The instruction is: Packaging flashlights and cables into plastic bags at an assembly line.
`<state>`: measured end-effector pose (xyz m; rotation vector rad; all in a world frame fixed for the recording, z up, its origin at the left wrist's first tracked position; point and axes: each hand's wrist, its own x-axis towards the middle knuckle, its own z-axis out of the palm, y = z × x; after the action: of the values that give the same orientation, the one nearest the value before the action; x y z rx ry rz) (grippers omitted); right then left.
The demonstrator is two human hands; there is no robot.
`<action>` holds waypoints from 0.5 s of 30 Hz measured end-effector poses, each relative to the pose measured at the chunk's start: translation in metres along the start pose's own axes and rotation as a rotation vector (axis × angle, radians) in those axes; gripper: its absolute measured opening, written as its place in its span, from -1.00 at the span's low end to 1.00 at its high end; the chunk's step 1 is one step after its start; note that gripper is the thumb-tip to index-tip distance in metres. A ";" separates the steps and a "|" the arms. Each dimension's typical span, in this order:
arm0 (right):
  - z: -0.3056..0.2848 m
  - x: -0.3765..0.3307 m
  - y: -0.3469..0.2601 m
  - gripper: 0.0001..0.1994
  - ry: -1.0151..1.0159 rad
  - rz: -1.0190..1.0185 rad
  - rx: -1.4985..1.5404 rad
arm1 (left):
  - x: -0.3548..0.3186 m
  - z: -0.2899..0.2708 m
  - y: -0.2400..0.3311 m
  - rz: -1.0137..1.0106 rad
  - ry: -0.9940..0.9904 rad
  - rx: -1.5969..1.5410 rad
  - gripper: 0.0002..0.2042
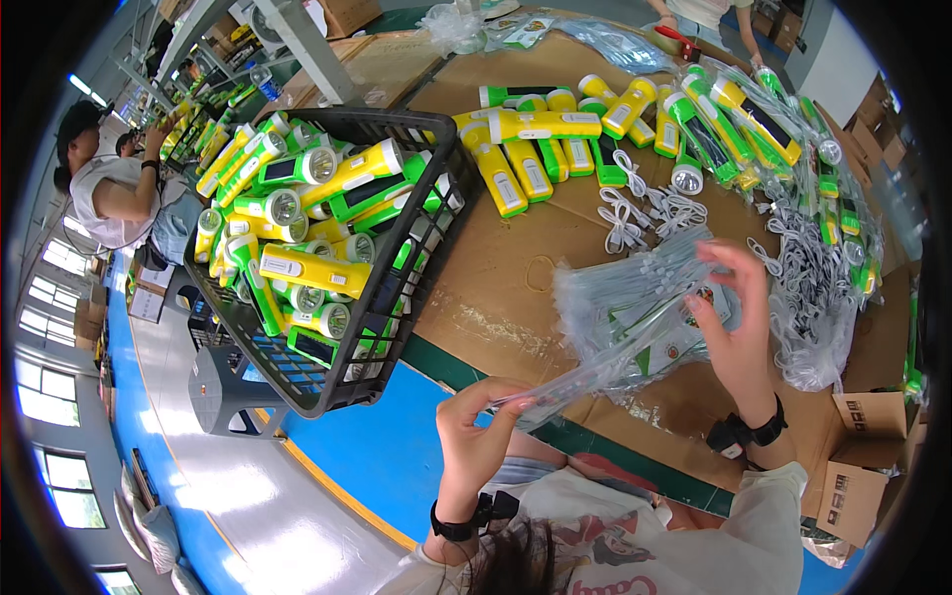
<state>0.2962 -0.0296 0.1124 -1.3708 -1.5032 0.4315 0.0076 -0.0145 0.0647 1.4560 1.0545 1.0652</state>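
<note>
A clear plastic bag [595, 372] stretches slantwise between my two hands above the table. My left hand [474, 436] pinches its near left end between thumb and fingers. At the other end is my right hand [739, 322], thumb and fingers spread apart in a curve beside the bag; whether the thumb touches the film is hard to make out. Beneath lies a stack of flat clear bags [610, 297]. Just beyond the stack are coiled white cables [625, 218]. Yellow and green flashlights [545, 125] lie in a row farther back.
A black crate [332, 397] heaped with flashlights stands at the left table edge. To the right are bagged flashlights [759, 119], a pile of cables [808, 268] and open cardboard boxes [858, 476]. Red-handled scissors [677, 43] lie at the back, near another person. Someone sits at far left.
</note>
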 end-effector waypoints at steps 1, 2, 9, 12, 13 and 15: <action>0.009 0.003 -0.011 -0.65 0.147 -0.292 -0.352 | 0.000 -0.003 0.000 0.021 0.005 0.024 -0.90; 0.013 -0.005 -0.017 -0.54 -0.011 -0.299 -0.301 | 0.001 -0.005 0.000 0.014 0.016 0.019 -0.90; 0.074 0.000 -0.051 -0.84 -0.479 -0.645 -0.457 | 0.002 -0.014 -0.005 0.087 -0.046 0.040 -0.91; 0.086 0.004 -0.038 -0.86 -0.522 -0.686 -0.337 | 0.001 -0.021 -0.021 0.085 -0.050 0.003 -0.87; 0.090 0.005 -0.037 -0.86 -0.546 -0.726 -0.306 | -0.001 -0.023 -0.023 0.077 -0.040 -0.043 -0.84; 0.097 0.010 -0.034 -0.85 -0.610 -0.687 -0.335 | -0.003 -0.022 -0.025 0.034 0.036 -0.134 -0.82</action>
<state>0.1992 0.0031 0.1030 -0.8942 -2.5147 0.1572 -0.0163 -0.0095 0.0417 1.3562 0.9677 1.1676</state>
